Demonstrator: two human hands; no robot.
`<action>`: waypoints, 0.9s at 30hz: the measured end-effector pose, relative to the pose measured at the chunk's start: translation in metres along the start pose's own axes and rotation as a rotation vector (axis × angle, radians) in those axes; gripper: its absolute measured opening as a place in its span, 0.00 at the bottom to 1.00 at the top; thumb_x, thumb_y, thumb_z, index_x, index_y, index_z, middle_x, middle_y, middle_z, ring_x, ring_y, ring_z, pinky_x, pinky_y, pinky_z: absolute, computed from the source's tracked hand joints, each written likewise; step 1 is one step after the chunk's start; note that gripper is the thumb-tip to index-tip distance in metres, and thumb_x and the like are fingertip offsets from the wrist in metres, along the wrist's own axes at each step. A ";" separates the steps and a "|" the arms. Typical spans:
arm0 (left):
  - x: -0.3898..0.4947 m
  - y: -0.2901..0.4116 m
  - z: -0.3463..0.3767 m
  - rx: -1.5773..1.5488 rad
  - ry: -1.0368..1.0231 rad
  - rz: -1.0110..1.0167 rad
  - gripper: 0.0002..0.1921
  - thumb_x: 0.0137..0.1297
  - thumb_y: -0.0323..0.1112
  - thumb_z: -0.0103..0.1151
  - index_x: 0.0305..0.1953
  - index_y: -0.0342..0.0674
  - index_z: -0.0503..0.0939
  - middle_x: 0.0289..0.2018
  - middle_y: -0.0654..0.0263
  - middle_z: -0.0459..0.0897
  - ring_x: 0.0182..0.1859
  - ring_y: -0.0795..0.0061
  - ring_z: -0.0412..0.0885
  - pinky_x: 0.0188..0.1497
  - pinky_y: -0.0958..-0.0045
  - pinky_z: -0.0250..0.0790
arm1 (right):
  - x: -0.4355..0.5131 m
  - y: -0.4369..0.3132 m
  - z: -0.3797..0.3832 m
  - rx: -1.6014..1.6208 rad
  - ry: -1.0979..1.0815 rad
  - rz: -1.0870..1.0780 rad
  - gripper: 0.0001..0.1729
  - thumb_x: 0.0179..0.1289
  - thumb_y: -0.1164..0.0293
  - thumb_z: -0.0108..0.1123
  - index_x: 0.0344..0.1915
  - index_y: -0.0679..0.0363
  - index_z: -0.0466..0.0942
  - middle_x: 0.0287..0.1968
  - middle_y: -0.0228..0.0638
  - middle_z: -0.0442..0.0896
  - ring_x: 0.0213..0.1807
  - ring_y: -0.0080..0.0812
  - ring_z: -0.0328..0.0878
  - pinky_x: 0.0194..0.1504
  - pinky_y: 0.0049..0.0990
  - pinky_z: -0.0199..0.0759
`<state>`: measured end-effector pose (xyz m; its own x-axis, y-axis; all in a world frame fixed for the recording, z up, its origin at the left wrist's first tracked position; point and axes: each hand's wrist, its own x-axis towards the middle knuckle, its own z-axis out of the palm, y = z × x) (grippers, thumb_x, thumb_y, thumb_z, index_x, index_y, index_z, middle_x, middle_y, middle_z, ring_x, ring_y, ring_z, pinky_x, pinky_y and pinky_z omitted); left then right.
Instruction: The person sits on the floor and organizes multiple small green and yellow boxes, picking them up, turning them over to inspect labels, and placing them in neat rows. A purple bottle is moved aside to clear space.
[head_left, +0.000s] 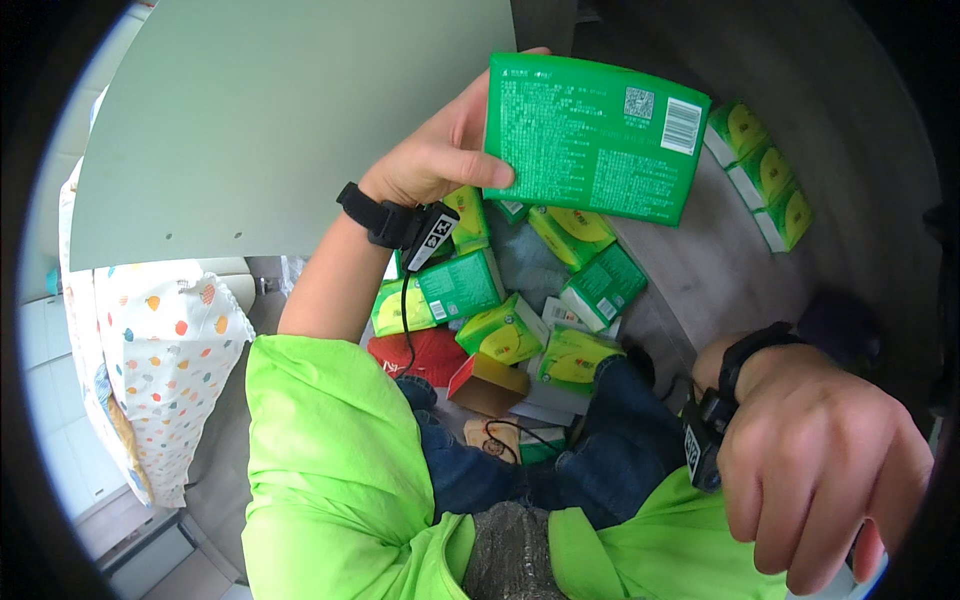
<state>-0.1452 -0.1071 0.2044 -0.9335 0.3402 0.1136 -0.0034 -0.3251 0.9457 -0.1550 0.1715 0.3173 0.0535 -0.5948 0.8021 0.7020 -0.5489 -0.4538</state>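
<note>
My left hand (469, 146) grips the left end of a green soft tissue pack (592, 139), thumb on its printed face and the other fingers hidden behind it. The face bears small writing and printed codes. At the lower right, my right hand (817, 457) is raised close to the camera with its back up and fingers bent downward; whether it holds something cannot be seen. Between my legs lie several green and yellow tissue packs (502, 330), a red package (416, 356) and an open cardboard box (487, 386).
Three tissue packs stand in a row (765, 176) on the floor at the upper right. A pale green panel (300, 127) spans the upper left. Cloth with a fruit pattern (165, 360) hangs at the left. Cables run from the straps on both wrists.
</note>
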 end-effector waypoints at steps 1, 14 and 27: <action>0.000 0.000 0.001 -0.007 0.001 0.002 0.55 0.44 0.30 0.69 0.72 0.36 0.45 0.67 0.59 0.62 0.69 0.66 0.60 0.72 0.67 0.48 | 0.000 0.000 -0.001 0.010 -0.031 0.000 0.08 0.62 0.75 0.57 0.40 0.67 0.73 0.27 0.52 0.79 0.18 0.36 0.75 0.15 0.25 0.58; 0.002 -0.001 0.003 0.005 0.017 0.010 0.55 0.43 0.30 0.69 0.72 0.36 0.44 0.66 0.58 0.63 0.69 0.65 0.61 0.72 0.66 0.49 | 0.005 0.009 -0.005 0.018 -0.231 -0.033 0.13 0.65 0.74 0.51 0.48 0.63 0.74 0.22 0.40 0.73 0.15 0.29 0.71 0.13 0.23 0.57; 0.003 0.000 0.001 -0.010 0.007 0.001 0.54 0.44 0.28 0.68 0.72 0.35 0.44 0.66 0.59 0.63 0.69 0.66 0.61 0.72 0.66 0.49 | 0.013 0.022 0.000 -0.040 -0.426 -0.020 0.19 0.68 0.73 0.45 0.57 0.58 0.75 0.16 0.28 0.67 0.11 0.22 0.67 0.12 0.20 0.57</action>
<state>-0.1474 -0.1055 0.2051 -0.9359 0.3340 0.1124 -0.0061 -0.3344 0.9424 -0.1392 0.1520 0.3175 0.3344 -0.2923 0.8959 0.6779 -0.5857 -0.4442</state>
